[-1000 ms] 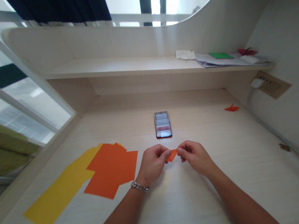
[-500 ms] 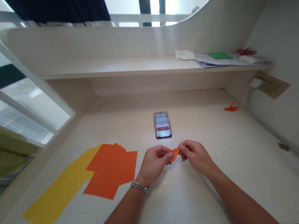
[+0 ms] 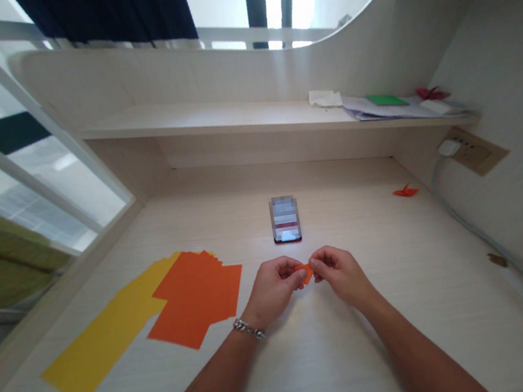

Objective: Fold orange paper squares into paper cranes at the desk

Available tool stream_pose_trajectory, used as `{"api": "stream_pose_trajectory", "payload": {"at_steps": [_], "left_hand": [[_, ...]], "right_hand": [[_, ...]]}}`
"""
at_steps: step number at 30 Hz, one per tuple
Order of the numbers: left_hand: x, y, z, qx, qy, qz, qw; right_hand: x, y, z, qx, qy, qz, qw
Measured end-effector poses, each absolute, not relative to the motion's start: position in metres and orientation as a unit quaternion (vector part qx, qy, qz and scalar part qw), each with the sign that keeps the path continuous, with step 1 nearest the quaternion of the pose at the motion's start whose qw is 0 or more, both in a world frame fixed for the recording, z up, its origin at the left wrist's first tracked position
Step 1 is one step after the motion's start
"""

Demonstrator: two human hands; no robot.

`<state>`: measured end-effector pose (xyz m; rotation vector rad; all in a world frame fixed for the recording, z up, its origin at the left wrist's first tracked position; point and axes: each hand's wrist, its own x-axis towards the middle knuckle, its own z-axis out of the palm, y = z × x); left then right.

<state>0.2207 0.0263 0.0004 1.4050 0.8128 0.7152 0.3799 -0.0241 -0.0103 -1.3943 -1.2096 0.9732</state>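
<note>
A small folded piece of orange paper (image 3: 307, 274) is held just above the desk, partly hidden by fingers. My left hand (image 3: 275, 285) pinches its left side between thumb and fingers. At its right upper edge, the thumb and forefinger of my right hand (image 3: 339, 269) are closed on the paper. Beyond both hands lies a phone (image 3: 285, 218) with a lit, blurred screen. To the left, orange paper sheets (image 3: 198, 297) overlap a fanned row of yellow paper sheets (image 3: 100, 338).
A small folded orange paper figure (image 3: 405, 191) rests at the desk's right rear. On the shelf (image 3: 210, 118) lie papers, a green sheet (image 3: 387, 100) and a dark red folded paper piece (image 3: 431, 93). A grey cable (image 3: 466, 218) runs from the wall socket (image 3: 478, 150) down the right side.
My right hand has moved slightly left, closer to my left hand, and less of the folded orange paper shows between them. The view has shifted a little.
</note>
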Motion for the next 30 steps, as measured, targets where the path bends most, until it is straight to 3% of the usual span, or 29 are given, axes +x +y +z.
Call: {"api": "stream_pose_trajectory", "payload": {"at_steps": [5,17,23,30], "left_hand": [[0.222,0.025,0.001,0.607,0.358,0.325,0.63],[0.218,0.029,-0.001,0.626,0.346,0.311,0.626],[0.218,0.03,-0.001,0.62,0.364,0.335,0.609],[0.218,0.031,-0.003,0.612,0.363,0.334,0.618]], "right_hand": [[0.377,-0.024,-0.01,-0.603,-0.487,0.358,0.521],[0.377,-0.023,-0.01,-0.591,-0.47,0.411,0.511],[0.371,-0.02,-0.013,-0.559,-0.432,0.442,0.553],[0.372,-0.023,-0.016,-0.584,-0.483,0.447,0.476]]}}
